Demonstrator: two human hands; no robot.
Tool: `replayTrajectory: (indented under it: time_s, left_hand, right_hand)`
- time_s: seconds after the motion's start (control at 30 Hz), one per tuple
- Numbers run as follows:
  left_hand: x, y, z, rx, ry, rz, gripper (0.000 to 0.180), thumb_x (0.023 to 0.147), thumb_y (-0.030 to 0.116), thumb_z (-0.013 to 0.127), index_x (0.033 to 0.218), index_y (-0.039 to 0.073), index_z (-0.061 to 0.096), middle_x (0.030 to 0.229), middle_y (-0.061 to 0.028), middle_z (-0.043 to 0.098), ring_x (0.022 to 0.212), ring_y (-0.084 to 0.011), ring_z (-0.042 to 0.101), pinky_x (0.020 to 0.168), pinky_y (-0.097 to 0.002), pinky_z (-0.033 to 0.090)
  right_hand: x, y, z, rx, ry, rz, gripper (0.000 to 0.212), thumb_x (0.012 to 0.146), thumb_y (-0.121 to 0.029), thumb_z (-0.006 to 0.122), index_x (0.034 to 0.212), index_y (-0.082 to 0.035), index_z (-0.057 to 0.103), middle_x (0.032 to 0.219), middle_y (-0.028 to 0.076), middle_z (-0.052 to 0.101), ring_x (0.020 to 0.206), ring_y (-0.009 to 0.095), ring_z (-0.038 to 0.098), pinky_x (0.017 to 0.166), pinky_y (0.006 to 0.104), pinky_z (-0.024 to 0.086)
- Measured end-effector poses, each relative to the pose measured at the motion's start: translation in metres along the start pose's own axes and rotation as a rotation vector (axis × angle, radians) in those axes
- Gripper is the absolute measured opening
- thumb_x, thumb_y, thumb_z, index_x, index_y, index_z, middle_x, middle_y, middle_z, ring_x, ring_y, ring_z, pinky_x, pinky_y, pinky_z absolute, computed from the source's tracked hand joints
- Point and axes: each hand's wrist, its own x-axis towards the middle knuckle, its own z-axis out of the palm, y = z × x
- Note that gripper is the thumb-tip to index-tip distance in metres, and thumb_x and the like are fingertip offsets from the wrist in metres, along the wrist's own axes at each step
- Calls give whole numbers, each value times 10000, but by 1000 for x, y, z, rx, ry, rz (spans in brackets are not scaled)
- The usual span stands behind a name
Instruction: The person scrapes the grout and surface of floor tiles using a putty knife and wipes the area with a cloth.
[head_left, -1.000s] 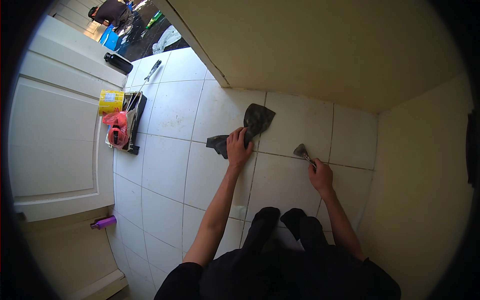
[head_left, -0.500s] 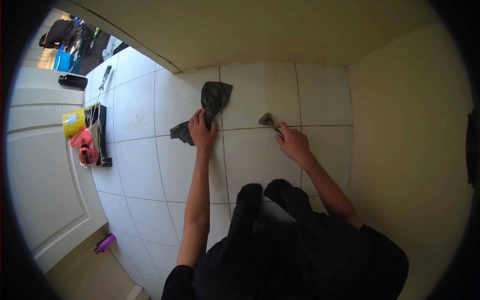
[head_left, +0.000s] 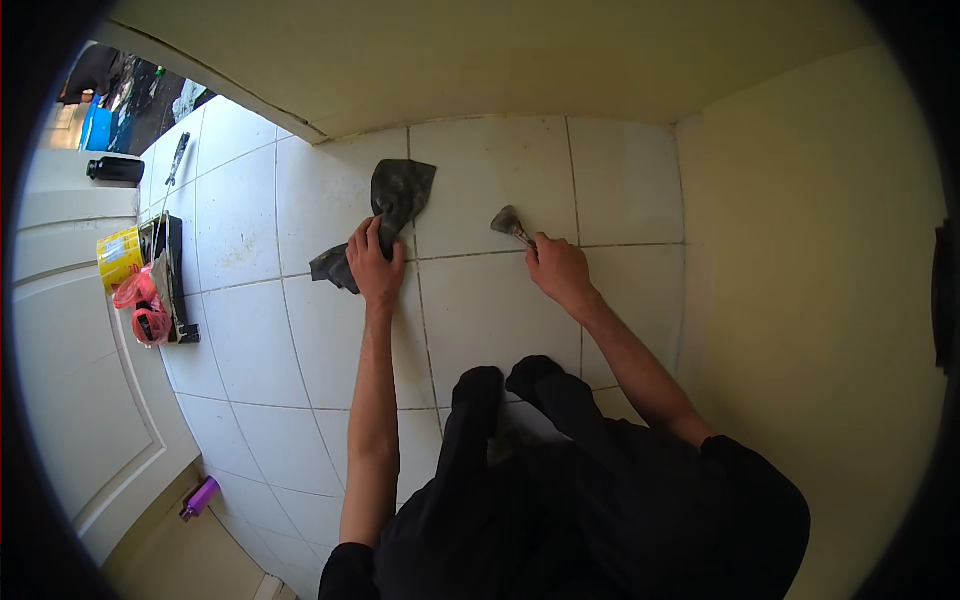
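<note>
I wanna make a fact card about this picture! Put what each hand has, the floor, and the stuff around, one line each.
Left hand: on a crumpled dark cloth
Right hand: holding a small flat-headed tool
Floor: white square tiles, dark lines between
By the white door: yellow container, red bag, black tray, black bottle
Lower left: purple bottle

Tiled floor [head_left: 500,310]: dark cloth [head_left: 403,188], purple bottle [head_left: 203,496], seemingly black tray [head_left: 177,270].
</note>
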Motion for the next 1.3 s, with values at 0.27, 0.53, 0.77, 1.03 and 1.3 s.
replayTrajectory:
  time_s: [0.27, 0.53, 0.77, 1.03, 1.3]
  left_hand:
    - [3, 4, 1, 10, -4, 1, 496, 783, 141, 673, 1266, 70, 585, 1270, -104, 588, 1174, -326, 539, 994, -445, 411]
    - [4, 5, 5, 25, 2, 4, 488, 790, 152, 669, 1264, 67, 585, 1268, -109, 588, 1173, -329, 540, 992, -445, 411]
    - [3, 3, 2, 27, -4, -6, 476, 797, 156, 668, 1257, 61, 589, 1261, -117, 588, 1174, -329, 540, 1000, -446, 407]
    - [4, 7, 3, 21, -18, -12, 467, 801, 154, 670, 1251, 59, 588, 1258, -117, 586, 1186, -324, 531, 1007, -444, 403]
    - [3, 4, 0, 25, -15, -14, 473, 794, 153, 669, 1252, 64, 587, 1256, -108, 586, 1178, -321, 535, 1002, -441, 406]
  right_hand:
    - [13, 12, -10, -80, 221, -107, 196, 884, -79, 592, 1013, 61, 638, 748, 214, 667, 710, 367, 685, 642, 465, 558]
    - [37, 5, -33, -126, -31, -69, 411, 858, -17, 570, 1259, 72, 581, 759, 216, 675, 755, 363, 703, 644, 453, 565]
    - [34, 6, -36, -122, -60, -101, 530, 893, -21, 521, 1408, 71, 435, 763, 214, 668, 723, 361, 691, 628, 471, 552]
    - [54, 2, -25, -147, 20, -67, 501, 915, -13, 472, 1399, 112, 438, 802, 220, 689, 730, 347, 703, 628, 461, 566]
    - [68, -21, -34, -187, -11, -67, 333, 918, -39, 489, 1216, 92, 558, 816, 210, 705, 756, 344, 719, 638, 444, 586]
